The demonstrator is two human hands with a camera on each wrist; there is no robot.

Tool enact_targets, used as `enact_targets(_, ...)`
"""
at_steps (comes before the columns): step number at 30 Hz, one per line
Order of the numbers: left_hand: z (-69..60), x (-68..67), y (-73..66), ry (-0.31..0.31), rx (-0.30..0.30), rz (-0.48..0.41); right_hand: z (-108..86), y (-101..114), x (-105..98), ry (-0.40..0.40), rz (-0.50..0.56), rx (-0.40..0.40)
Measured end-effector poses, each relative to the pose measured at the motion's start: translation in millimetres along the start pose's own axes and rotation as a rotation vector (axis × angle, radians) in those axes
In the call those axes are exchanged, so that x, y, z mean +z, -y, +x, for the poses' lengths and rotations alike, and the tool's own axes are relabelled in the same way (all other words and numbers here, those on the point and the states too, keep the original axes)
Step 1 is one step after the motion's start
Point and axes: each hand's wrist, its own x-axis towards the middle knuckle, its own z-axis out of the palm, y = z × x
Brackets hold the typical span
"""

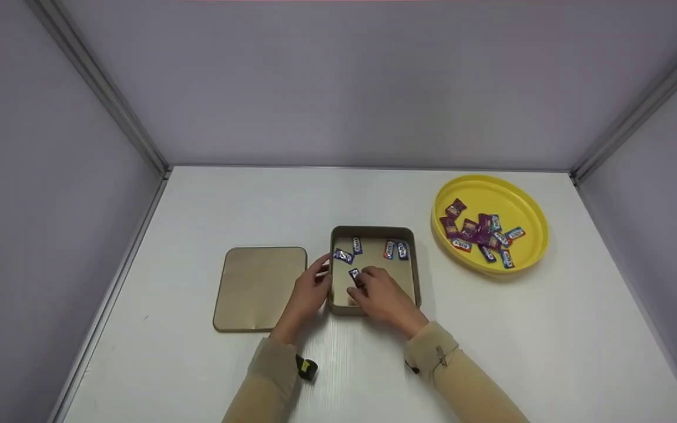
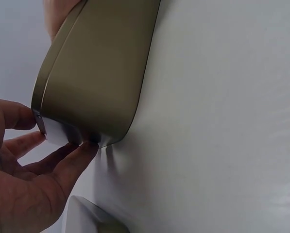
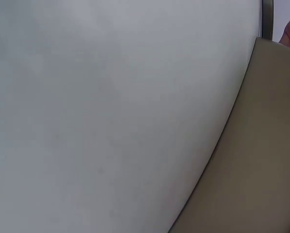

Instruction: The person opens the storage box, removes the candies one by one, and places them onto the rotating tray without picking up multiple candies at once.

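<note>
A square gold tin point(image 1: 416, 276) holds several small wrapped candies, among them a purple-blue one point(image 1: 343, 255) by its left wall and a red-and-blue one point(image 1: 389, 249) at the back right. My left hand point(image 1: 309, 292) rests its fingertips against the outside of the tin's left wall; the left wrist view shows these fingers point(image 2: 74, 167) touching the side. Inside the tin, my right hand point(image 1: 384, 295) pinches a dark blue wrapped candy point(image 1: 354, 274) between thumb and fingers, which partly cover it. The right wrist view shows mostly table and the tin's side point(image 3: 251, 160).
A flat gold lid point(image 1: 262, 288) lies on the white table left of the tin. At the back right, a round yellow tray point(image 1: 520, 211) holds several purple, blue and red wrapped candies. Grey panels point(image 1: 374, 88) wall the table at the back and sides.
</note>
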Motion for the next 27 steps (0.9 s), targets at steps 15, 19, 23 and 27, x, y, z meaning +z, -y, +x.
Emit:
enact_targets(15, 0.5, -0.8, 0.4, 0.014, -0.003, -0.030, 4.6, -2.6, -2.6, 0.048, 0.069, 0.076)
enact_targets(19, 0.7, -0.1, 0.5, 0.009, 0.000, -0.031, 4.8, -1.1, -2.0, 0.017, 0.039, 0.143)
enact_targets(23, 1.0, 0.0, 0.7, 0.006, 0.002, -0.033, 6.4, -2.2, -1.2, -0.070, 0.031, 0.215)
enact_targets(27, 1.3, -0.5, 0.9, 0.011, 0.003, -0.033, 7.1, -3.0, -2.0, -0.139, 0.039, 0.287)
